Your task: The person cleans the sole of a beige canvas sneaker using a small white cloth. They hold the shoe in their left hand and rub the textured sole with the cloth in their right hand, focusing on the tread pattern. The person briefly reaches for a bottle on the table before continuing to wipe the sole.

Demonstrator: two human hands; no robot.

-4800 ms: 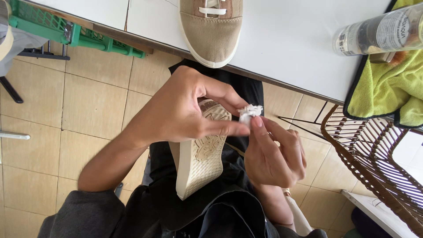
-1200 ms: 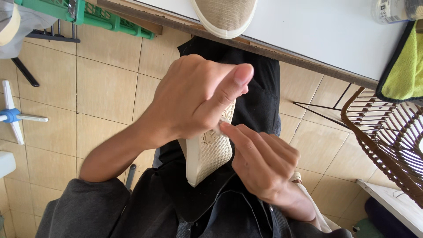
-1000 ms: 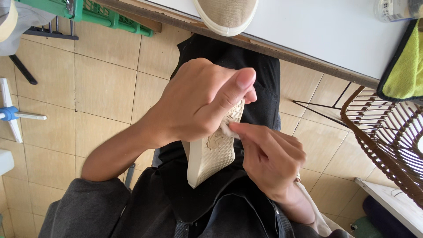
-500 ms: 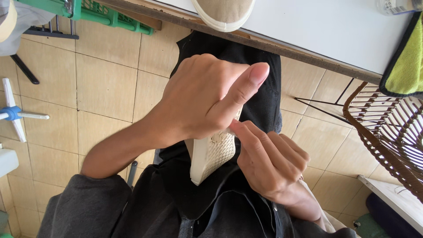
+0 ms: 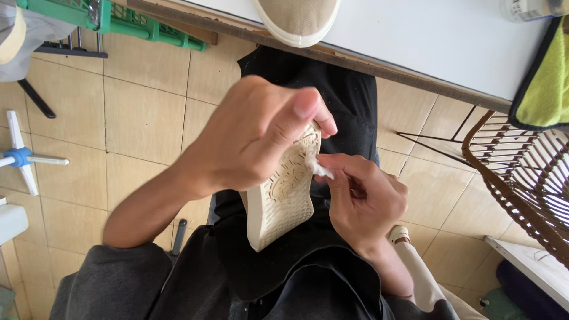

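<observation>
Holding a shoe (image 5: 283, 201) sole-up over my lap, I have my left hand (image 5: 255, 139) wrapped round its far end, fingers closed on it, thumb lying along the top edge. My right hand (image 5: 364, 198) sits just right of the sole, its fingertips pinched together on a small white wad (image 5: 319, 168) that touches the sole's right edge. Farther off, a second shoe (image 5: 296, 21) rests on the white table (image 5: 427, 41). A wicker basket (image 5: 521, 172) stands at right, a green crate (image 5: 124, 18) far left.

Beige tiled floor (image 5: 142, 112), white table (image 5: 427, 41), brown wicker chair (image 5: 521, 178), daylight
</observation>
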